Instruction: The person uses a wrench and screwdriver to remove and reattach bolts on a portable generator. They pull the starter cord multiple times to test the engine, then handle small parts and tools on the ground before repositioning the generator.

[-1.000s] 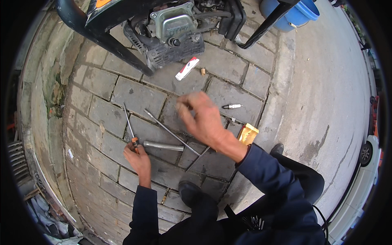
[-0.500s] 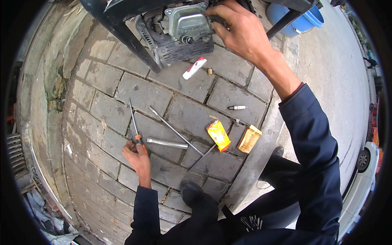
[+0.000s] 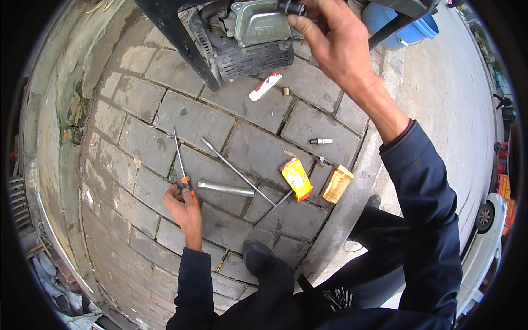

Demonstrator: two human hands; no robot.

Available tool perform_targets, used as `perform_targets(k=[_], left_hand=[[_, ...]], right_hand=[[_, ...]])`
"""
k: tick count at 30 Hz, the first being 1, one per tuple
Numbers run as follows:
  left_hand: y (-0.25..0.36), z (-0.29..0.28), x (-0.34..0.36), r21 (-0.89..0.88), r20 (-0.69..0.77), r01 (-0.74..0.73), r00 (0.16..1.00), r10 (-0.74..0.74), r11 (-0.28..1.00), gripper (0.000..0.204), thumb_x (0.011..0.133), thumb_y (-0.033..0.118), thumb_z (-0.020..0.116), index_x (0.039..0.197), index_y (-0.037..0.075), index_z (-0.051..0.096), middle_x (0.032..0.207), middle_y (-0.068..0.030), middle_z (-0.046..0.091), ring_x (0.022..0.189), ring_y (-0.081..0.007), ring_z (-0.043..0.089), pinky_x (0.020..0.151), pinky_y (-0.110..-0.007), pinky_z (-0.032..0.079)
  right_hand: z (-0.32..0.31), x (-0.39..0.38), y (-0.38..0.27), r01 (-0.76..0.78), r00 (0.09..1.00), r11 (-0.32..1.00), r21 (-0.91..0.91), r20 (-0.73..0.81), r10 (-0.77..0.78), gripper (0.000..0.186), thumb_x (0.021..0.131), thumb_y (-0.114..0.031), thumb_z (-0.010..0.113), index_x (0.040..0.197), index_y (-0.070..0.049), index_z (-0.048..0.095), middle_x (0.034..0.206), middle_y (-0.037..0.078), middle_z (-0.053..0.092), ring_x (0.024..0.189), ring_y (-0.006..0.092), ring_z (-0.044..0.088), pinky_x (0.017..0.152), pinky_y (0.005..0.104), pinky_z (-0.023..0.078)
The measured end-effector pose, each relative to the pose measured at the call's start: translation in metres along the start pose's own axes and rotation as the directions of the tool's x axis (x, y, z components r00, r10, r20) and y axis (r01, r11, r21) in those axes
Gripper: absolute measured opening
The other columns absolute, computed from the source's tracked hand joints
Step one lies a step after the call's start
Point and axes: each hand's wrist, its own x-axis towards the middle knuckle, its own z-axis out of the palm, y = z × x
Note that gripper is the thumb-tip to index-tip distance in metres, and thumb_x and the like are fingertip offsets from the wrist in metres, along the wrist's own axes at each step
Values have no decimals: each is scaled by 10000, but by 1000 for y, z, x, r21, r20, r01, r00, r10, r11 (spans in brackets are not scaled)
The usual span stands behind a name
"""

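Note:
At the top, my right hand (image 3: 335, 47) is closed on a black rubber cap that looks like a spark plug cap (image 3: 291, 7), held beside the silver cover of a small engine (image 3: 261, 25). The engine sits inside a black frame (image 3: 184, 44), and its upper part is cut off by the view's edge. Lower left, my left hand (image 3: 184, 209) has its fingers around the orange-and-black handle of a screwdriver (image 3: 186, 181), its long shaft pointing away from me. Right of it lie a metal tube wrench (image 3: 225, 189) and a T-shaped rod (image 3: 236, 173).
A spark plug (image 3: 322, 141), a yellow packet (image 3: 297, 179) and a small cardboard box (image 3: 336, 184) lie on the paving at right. Near the engine are a red-and-white carton (image 3: 265, 86) and a small tan cylinder (image 3: 286, 92). Behind the frame stands a blue bucket (image 3: 385, 22).
The black cap, earlier in front of the lower edge of the engine cover, is now up in my right hand. My left hand stays on the screwdriver. The view has shifted slightly.

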Motion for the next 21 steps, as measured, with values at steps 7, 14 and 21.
perform_targets(k=[7, 14, 21], left_hand=[[2, 0, 1, -12, -19, -6, 1000, 6, 1000, 366, 956, 98, 616, 1266, -78, 533, 1157, -169, 520, 934, -230, 579, 853, -371, 493], [-4, -2, 1, -13, -18, 2, 1000, -3, 1000, 363, 960, 105, 612, 1263, -80, 534, 1143, -174, 544, 931, -233, 581, 860, -375, 494], [-3, -7, 2, -43, 11, 31, 999, -31, 999, 356, 973, 120, 601, 1267, -71, 536, 1134, -164, 563, 924, -229, 578, 860, -373, 494]], right_hand=[[22, 26, 3, -18, 991, 994, -110, -131, 4, 227, 901, -148, 672, 1070, 2, 701, 1036, 306, 678, 972, 490, 648, 849, 513, 524], [30, 29, 6, -61, 997, 976, -211, -49, 52, 215, 901, -136, 667, 1066, -4, 708, 1013, 296, 681, 966, 484, 648, 844, 515, 524], [29, 36, 11, 73, 995, 990, -123, -61, -81, 203, 898, -94, 666, 1072, 7, 688, 994, 279, 685, 961, 490, 643, 813, 494, 525]])
